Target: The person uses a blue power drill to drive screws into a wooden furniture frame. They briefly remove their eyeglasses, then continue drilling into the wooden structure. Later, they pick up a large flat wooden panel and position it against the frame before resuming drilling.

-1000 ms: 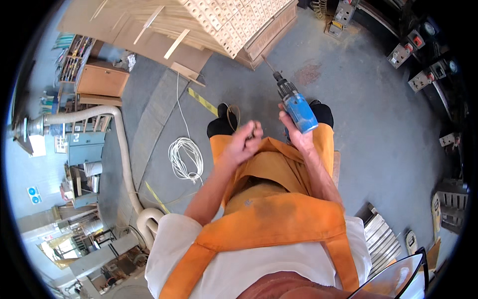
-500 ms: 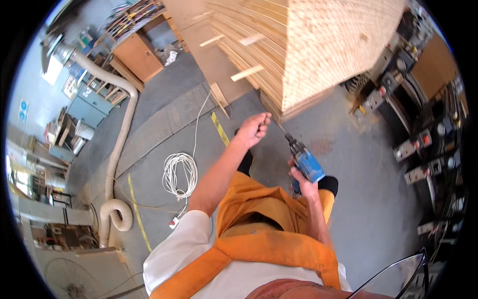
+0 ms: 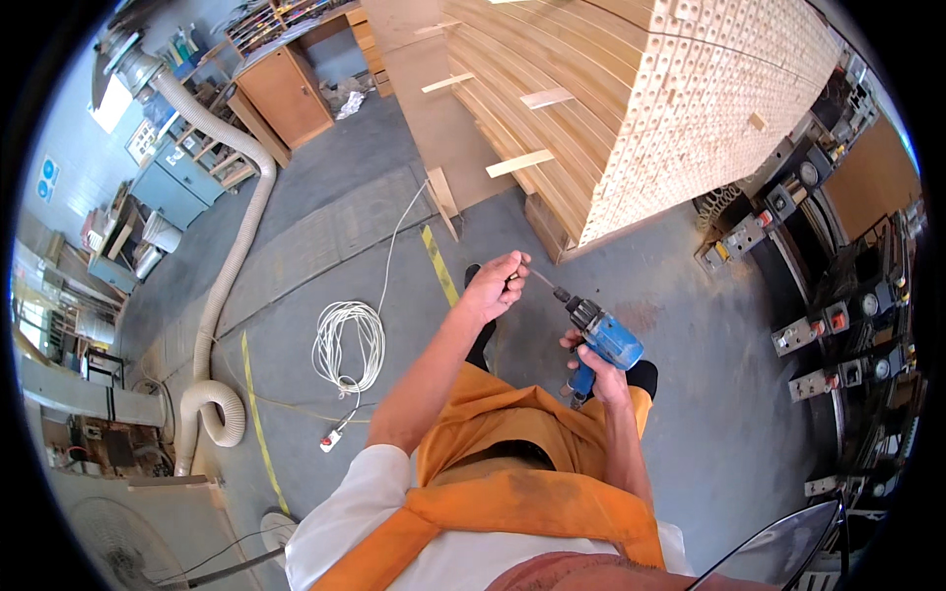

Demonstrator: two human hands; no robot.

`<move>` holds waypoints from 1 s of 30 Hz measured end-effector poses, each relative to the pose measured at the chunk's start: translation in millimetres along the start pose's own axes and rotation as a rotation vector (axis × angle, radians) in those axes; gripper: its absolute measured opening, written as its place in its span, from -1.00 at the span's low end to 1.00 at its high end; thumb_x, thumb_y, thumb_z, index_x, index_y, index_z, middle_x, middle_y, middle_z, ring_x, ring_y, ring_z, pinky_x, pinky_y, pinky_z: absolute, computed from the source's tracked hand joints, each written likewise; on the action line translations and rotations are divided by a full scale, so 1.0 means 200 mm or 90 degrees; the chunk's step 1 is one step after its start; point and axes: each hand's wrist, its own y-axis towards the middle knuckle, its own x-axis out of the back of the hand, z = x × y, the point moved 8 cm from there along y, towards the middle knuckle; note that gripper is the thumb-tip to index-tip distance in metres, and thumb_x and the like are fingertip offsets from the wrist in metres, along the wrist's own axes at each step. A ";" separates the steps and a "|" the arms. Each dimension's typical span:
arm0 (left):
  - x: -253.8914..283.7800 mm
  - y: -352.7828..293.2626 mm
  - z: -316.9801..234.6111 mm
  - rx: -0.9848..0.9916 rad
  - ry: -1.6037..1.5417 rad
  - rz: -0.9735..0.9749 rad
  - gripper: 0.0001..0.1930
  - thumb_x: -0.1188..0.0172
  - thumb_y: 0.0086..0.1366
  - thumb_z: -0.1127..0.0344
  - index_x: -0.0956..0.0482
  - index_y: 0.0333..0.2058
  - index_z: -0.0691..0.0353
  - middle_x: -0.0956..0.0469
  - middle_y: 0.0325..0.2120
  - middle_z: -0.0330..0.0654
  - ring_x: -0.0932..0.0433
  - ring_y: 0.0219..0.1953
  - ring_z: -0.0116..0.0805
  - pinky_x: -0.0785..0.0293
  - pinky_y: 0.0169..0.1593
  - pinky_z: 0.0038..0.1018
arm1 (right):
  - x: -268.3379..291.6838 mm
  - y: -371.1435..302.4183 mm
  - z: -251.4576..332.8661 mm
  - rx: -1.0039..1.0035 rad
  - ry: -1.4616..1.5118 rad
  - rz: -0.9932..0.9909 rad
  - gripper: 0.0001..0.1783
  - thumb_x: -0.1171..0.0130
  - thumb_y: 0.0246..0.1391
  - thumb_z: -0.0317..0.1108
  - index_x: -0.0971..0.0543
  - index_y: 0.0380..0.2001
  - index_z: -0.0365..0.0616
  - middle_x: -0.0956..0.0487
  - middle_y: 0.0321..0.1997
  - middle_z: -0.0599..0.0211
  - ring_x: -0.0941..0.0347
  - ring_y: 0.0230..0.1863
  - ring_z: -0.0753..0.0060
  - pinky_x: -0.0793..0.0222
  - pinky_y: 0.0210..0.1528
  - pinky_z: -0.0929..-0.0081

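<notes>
My right hand (image 3: 603, 376) is wrapped round the handle of a blue power drill (image 3: 613, 343), which points up and to the left. A long thin bit (image 3: 541, 278) sticks out of its dark chuck (image 3: 583, 313). At the far end of the bit is my left hand (image 3: 496, 288), its fingers pinched together. Whatever lies between those fingertips is too small to make out, and I cannot tell if they touch the bit. Ahead of both hands stands a large stack of wooden slats (image 3: 552, 98), its near end face (image 3: 680, 128) dotted with round holes.
Thin strips (image 3: 519, 164) poke out of the stack's left side. A coiled white cable (image 3: 350, 347) lies on the grey floor, left, with a ribbed hose (image 3: 232, 256) beyond it. Clamps on a dark rack (image 3: 798, 335) line the right. A wooden cabinet (image 3: 286, 98) stands far left.
The view has shifted, so the stack sits further right and sharper. The drill has turned a little more to the left, its bit still close to my left fingertips.
</notes>
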 end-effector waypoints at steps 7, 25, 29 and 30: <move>-0.09 0.14 0.13 0.050 0.151 -0.019 -0.73 -0.11 0.34 0.13 -0.44 -0.25 0.26 -0.33 -0.53 -0.37 -0.21 -0.62 -0.68 -0.06 -0.68 -0.77 | 0.08 -0.13 -0.04 0.014 -0.115 -0.080 -0.63 -0.19 0.10 -0.37 -0.51 0.01 -0.12 -0.58 -0.03 0.36 -0.48 -0.05 0.50 -0.42 -0.16 0.51; -0.53 0.52 0.14 0.055 -0.048 0.084 -0.78 -0.07 0.32 0.32 -0.45 -0.11 0.30 -0.39 -0.50 -0.33 -0.27 -0.58 -0.64 -0.09 -0.67 -0.75 | 0.26 0.04 0.23 0.051 -0.013 -0.186 -0.79 -0.21 0.11 -0.28 -0.60 -0.19 -0.08 -0.58 -0.29 0.53 -0.39 -0.42 0.66 -0.39 -0.43 0.59; -0.51 0.52 0.16 0.045 -0.095 0.058 -0.77 -0.08 0.32 0.32 -0.45 -0.11 0.29 -0.39 -0.49 -0.34 -0.27 -0.59 -0.64 -0.10 -0.66 -0.75 | 0.28 0.09 0.19 0.070 0.049 -0.145 -0.76 -0.20 0.08 -0.31 -0.56 -0.17 -0.11 -0.59 -0.19 0.35 -0.37 -0.45 0.61 -0.43 -0.51 0.56; -0.50 0.52 0.16 0.050 -0.092 0.061 -0.78 -0.08 0.32 0.31 -0.45 -0.11 0.29 -0.39 -0.49 -0.34 -0.27 -0.59 -0.63 -0.10 -0.66 -0.75 | 0.27 0.10 0.16 0.062 0.081 -0.141 -0.75 -0.20 0.08 -0.32 -0.55 -0.16 -0.11 -0.59 -0.19 0.34 -0.36 -0.46 0.60 -0.43 -0.50 0.57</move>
